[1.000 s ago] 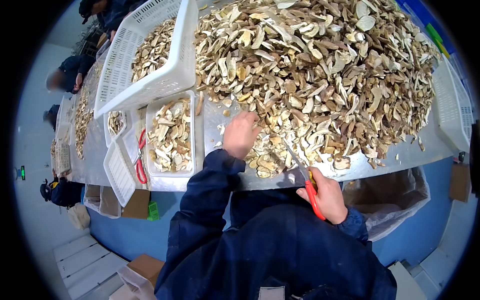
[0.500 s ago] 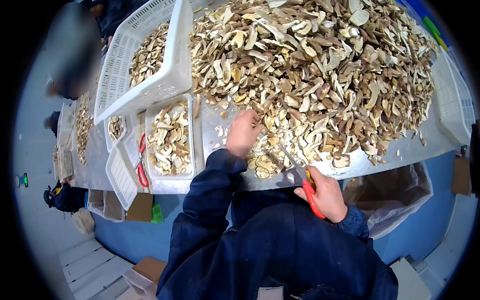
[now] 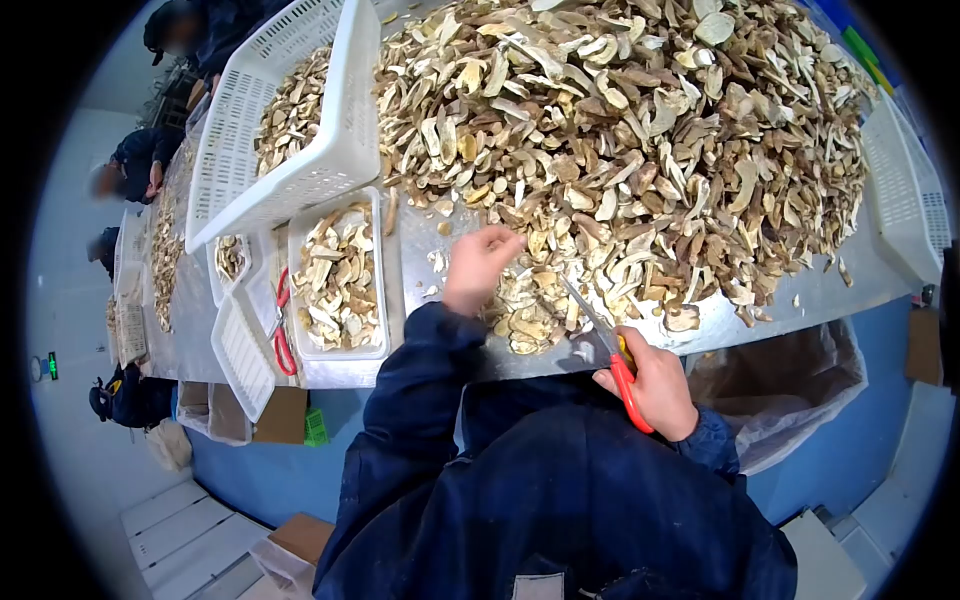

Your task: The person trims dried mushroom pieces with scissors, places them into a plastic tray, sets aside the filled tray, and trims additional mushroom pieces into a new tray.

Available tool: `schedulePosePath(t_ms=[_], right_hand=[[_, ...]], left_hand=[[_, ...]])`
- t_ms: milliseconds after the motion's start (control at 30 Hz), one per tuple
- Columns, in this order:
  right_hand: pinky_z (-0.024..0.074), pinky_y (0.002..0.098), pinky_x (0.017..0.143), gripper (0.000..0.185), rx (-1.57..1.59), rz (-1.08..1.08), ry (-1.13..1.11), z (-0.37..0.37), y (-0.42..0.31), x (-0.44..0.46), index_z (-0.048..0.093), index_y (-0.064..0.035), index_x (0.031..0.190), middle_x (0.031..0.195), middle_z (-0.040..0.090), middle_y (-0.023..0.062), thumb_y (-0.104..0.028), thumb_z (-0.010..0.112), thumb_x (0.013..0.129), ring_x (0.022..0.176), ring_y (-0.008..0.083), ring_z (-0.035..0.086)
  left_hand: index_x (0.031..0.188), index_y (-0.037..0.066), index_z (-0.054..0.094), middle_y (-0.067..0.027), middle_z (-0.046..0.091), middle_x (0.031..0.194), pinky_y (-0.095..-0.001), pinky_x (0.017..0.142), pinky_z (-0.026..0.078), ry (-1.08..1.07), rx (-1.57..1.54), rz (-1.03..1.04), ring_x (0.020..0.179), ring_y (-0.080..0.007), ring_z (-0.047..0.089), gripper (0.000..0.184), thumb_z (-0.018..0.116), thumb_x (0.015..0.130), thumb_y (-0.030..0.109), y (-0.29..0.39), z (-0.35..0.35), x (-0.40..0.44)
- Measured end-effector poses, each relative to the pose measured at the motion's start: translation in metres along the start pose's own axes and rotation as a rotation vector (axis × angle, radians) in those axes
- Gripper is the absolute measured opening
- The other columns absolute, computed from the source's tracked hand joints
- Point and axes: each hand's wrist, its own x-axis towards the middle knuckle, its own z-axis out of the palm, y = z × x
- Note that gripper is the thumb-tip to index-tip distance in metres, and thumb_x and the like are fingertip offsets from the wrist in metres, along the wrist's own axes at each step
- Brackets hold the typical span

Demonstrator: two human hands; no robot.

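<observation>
My right hand (image 3: 658,385) is closed around the handles of a pair of red-handled scissors (image 3: 624,385). Their metal blades point up and left, over sliced dried mushrooms (image 3: 535,315) at the table's front edge. Left of them, my left hand (image 3: 480,268) hovers low over the metal table (image 3: 425,240), its fingers drawn together; whether a small slice sits between them is hidden. Beyond both hands rises a large heap of mushroom slices (image 3: 640,130). A white tray (image 3: 378,330) of slices stands left of my left hand.
A tall white basket (image 3: 350,130) with slices stands at the left, with spare red scissors (image 3: 283,325) and a tilted white basket (image 3: 242,350) below it. Another basket (image 3: 895,190) borders the heap's right side. A lined bin (image 3: 790,390) sits under the table edge. Several people work at far left.
My left hand has shifted slightly down and left, its fingers now pointing right. The scissors and right hand have moved only a little. A person at far left has leaned away.
</observation>
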Motion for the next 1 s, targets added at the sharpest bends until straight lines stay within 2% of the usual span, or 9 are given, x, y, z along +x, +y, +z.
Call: schedulePosePath(t_ms=[133, 233, 433, 467, 567, 600, 700, 867, 1000], right_hand=[[0.0468, 0.0417, 0.058, 0.055, 0.007, 0.047, -0.004, -0.003, 0.001, -0.004, 0.051, -0.0033, 0.117, 0.065, 0.059, 0.0172, -0.033, 0.075, 0.078, 0.064, 0.0382, 0.062], [0.0468, 0.043, 0.056, 0.055, 0.0, 0.039, 0.014, -0.002, 0.005, -0.006, 0.051, -0.0036, 0.114, 0.068, 0.061, 0.0172, -0.038, 0.075, 0.078, 0.064, 0.038, 0.062], [0.0461, 0.0411, 0.059, 0.055, 0.023, 0.049, 0.009, -0.002, 0.005, -0.003, 0.052, -0.003, 0.117, 0.064, 0.058, 0.0166, -0.031, 0.076, 0.077, 0.064, 0.0377, 0.061], [0.046, 0.0412, 0.059, 0.055, 0.021, 0.044, 0.008, -0.001, 0.006, -0.002, 0.052, -0.003, 0.118, 0.064, 0.058, 0.0165, -0.031, 0.076, 0.077, 0.064, 0.0376, 0.061], [0.0461, 0.0415, 0.059, 0.056, 0.011, 0.033, 0.005, -0.001, 0.004, -0.002, 0.051, -0.0032, 0.118, 0.063, 0.058, 0.0166, -0.031, 0.076, 0.077, 0.064, 0.0376, 0.061], [0.0462, 0.0415, 0.059, 0.056, 0.007, 0.03, 0.005, -0.002, 0.003, -0.002, 0.051, -0.0033, 0.118, 0.063, 0.058, 0.0166, -0.032, 0.076, 0.077, 0.064, 0.0376, 0.061], [0.0466, 0.0415, 0.06, 0.056, 0.003, 0.045, 0.009, -0.004, 0.003, -0.004, 0.052, -0.0035, 0.118, 0.065, 0.059, 0.0172, -0.032, 0.076, 0.077, 0.065, 0.0377, 0.062], [0.0467, 0.043, 0.057, 0.055, -0.014, 0.071, 0.002, -0.003, 0.004, -0.005, 0.052, -0.0037, 0.115, 0.066, 0.06, 0.0175, -0.037, 0.075, 0.077, 0.064, 0.0386, 0.062], [0.0472, 0.0429, 0.055, 0.055, -0.019, 0.045, 0.01, -0.003, 0.003, -0.005, 0.052, -0.004, 0.113, 0.065, 0.06, 0.017, -0.04, 0.074, 0.078, 0.062, 0.0379, 0.062]], left_hand=[[0.09, 0.004, 0.071, -0.0211, 0.065, 0.074, -0.0426, 0.068, 0.051, 0.017, 0.512, -0.052, 0.072, -0.0375, 0.064, 0.029, 0.063, 0.084, 0.032, 0.028, 0.018, 0.002], [0.089, 0.001, 0.069, -0.016, 0.068, 0.075, -0.0394, 0.068, 0.051, -0.067, 0.38, -0.095, 0.073, -0.0314, 0.066, 0.029, 0.063, 0.084, 0.029, 0.027, 0.005, -0.001], [0.098, 0.004, 0.064, 0.0011, 0.058, 0.082, -0.0229, 0.053, 0.037, -0.3, -0.821, -0.348, 0.067, -0.0095, 0.049, 0.02, 0.055, 0.088, 0.019, -0.018, -0.048, -0.017], [0.103, 0.009, 0.053, -0.0005, 0.049, 0.068, -0.0179, 0.047, 0.029, -0.311, -0.854, -0.266, 0.055, -0.0078, 0.043, 0.013, 0.047, 0.092, 0.013, -0.018, -0.049, -0.018], [0.103, 0.01, 0.054, -0.0013, 0.049, 0.07, -0.0177, 0.046, 0.026, -0.089, -0.826, -0.286, 0.054, -0.007, 0.041, 0.011, 0.048, 0.094, 0.012, -0.004, -0.046, -0.018], [0.09, 0.009, 0.06, 0.0022, 0.055, 0.079, -0.0191, 0.053, 0.033, -0.168, -0.851, -0.262, 0.065, -0.0051, 0.045, 0.008, 0.055, 0.092, 0.015, -0.006, -0.052, -0.015], [0.093, 0.005, 0.063, 0.0012, 0.06, 0.08, -0.0215, 0.058, 0.04, -0.119, -0.341, -0.107, 0.07, -0.0074, 0.052, 0.017, 0.061, 0.092, 0.021, 0.001, -0.05, -0.01], [0.102, 0.007, 0.067, -0.0152, 0.068, 0.093, -0.0336, 0.072, 0.05, 0.036, 0.324, 0.193, 0.078, -0.0279, 0.066, 0.023, 0.069, 0.082, 0.02, 0.033, -0.031, 0.001], [0.106, 0.006, 0.064, -0.0132, 0.066, 0.083, -0.0355, 0.065, 0.05, 0.088, 0.698, 0.324, 0.073, -0.0253, 0.064, 0.03, 0.071, 0.08, 0.02, 0.021, -0.01, 0.018]])
